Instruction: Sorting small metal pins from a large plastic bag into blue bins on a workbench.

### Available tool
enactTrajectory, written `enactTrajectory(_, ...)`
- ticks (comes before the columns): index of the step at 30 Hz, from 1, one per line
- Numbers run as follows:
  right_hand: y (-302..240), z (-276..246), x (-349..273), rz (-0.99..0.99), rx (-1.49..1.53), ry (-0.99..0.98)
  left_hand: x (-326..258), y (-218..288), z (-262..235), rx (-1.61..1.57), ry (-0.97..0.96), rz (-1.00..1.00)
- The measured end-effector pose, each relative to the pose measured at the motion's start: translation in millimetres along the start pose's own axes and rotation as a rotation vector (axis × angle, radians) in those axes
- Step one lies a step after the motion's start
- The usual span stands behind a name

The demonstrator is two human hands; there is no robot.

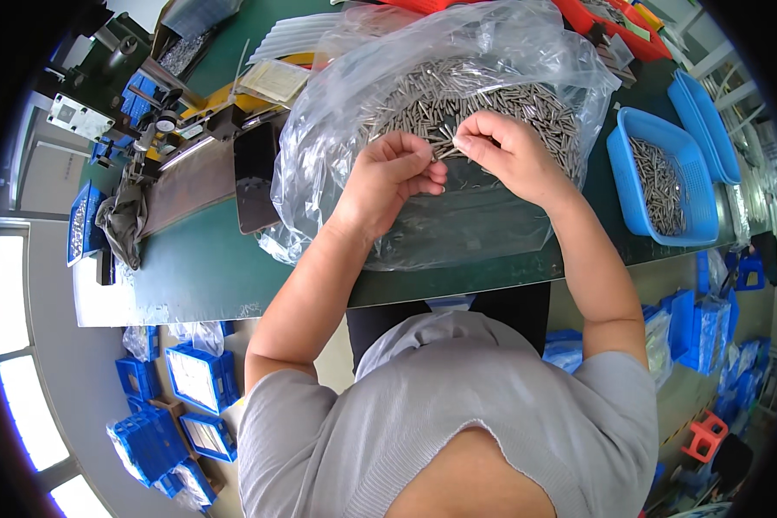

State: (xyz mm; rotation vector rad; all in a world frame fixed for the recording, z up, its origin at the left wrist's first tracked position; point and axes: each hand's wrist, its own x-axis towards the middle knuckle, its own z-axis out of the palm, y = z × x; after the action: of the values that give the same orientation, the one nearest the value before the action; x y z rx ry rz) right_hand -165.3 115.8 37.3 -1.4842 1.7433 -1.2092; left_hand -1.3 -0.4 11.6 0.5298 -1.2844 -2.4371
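Observation:
A large clear plastic bag (319, 112) lies spread on the table with a heap of small grey metal pins (527, 112) on it. Over the near edge of the heap, my left hand (393, 177) is closed, thumb and forefinger pinched together; the small end of a metal pin seems to show at their tips. My right hand (514, 157) pinches just to its right, its fingertips close to the left ones. Pins lie right beside the right fingertips, and whether one is between them is too small to make out.
At the right stands a blue plastic basket (623, 164) partly filled with pins, a second blue basket (708, 129) behind it. A bench fixture with a dial gauge (166, 123) occupies the left of the green table (198, 259). Red trays (622, 34) sit at the back.

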Motion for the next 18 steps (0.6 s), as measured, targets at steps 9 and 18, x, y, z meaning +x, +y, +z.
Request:
enactTrajectory(9, -1.4, 5.1, -0.5, -0.159, -0.13, 0.121, -0.1, -2.5, -0.8, 0.001, -0.052, -0.015)
enactTrajectory(18, -5.7, 6.1, -2.1, -0.149, -0.125, 0.129, -1.6, -2.3, -0.5, -0.063, -0.045, -0.008)
